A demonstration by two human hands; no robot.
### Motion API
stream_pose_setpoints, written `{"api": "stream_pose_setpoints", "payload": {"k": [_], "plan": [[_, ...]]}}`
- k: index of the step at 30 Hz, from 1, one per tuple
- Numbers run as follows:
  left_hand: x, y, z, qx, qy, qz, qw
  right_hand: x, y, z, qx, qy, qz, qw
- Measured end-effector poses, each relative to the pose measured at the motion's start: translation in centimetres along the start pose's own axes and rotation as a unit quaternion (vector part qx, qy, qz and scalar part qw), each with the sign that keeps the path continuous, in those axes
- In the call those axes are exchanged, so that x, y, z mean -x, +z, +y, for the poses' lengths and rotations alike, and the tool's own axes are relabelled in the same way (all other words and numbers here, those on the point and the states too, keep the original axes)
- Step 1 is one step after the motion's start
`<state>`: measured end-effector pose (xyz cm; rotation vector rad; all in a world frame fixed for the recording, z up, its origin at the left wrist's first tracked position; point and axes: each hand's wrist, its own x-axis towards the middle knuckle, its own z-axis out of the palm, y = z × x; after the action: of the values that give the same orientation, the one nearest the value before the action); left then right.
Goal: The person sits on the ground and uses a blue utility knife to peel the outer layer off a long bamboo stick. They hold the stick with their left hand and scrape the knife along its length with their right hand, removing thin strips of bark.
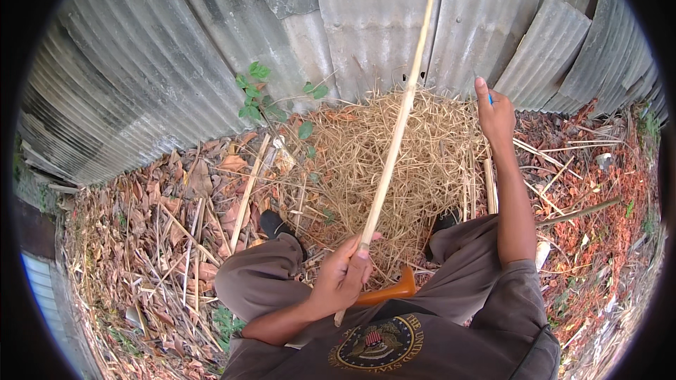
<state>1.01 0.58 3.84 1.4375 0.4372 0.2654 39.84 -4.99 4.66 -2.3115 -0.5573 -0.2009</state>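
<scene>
A long pale stick of split wood or bamboo (396, 134) slants up and away from my lap, its tapered tip reaching in front of the metal wall. My left hand (343, 271) is closed round it near its lower end. Raised at the right, my right hand (496, 116) grips what looks like a knife (490, 99) with a blue handle. Only a bit of blue and a thin grey tip above the thumb show; the fingers hide the rest. The two hands are well apart, and the right one does not touch the stick.
A heap of pale dry shavings (394, 162) lies between my feet and the corrugated metal wall (380, 21). Dry leaves (162, 218) and loose sticks cover the ground on both sides. A green plant (253, 95) grows by the wall. Below my lap is an orange seat edge (387, 291).
</scene>
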Motion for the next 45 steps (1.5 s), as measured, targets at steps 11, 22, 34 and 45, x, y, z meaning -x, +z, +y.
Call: {"api": "stream_pose_setpoints", "payload": {"k": [11, 22, 34, 45], "plan": [[-1.4, 0.1, 1.3, 0.041, -0.027, 0.059, 0.997, 12.9, 2.5, -7.1, -0.04, -0.463, -0.152, 0.872], [-0.5, 1.3, 1.4, 0.082, -0.043, -0.028, 0.995, 6.4, 3.2, -4.5, 0.005, -0.346, -0.073, 0.935], [0.4, 1.2, 0.9, 0.087, -0.048, -0.047, 0.994, 3.7, 4.6, -2.6, 0.064, -0.433, 0.008, 0.899], [-1.4, 1.4, 1.0, 0.056, 0.003, -0.039, 0.998, 0.1, 5.1, -1.1, 0.076, -0.406, 0.064, 0.908]]}}
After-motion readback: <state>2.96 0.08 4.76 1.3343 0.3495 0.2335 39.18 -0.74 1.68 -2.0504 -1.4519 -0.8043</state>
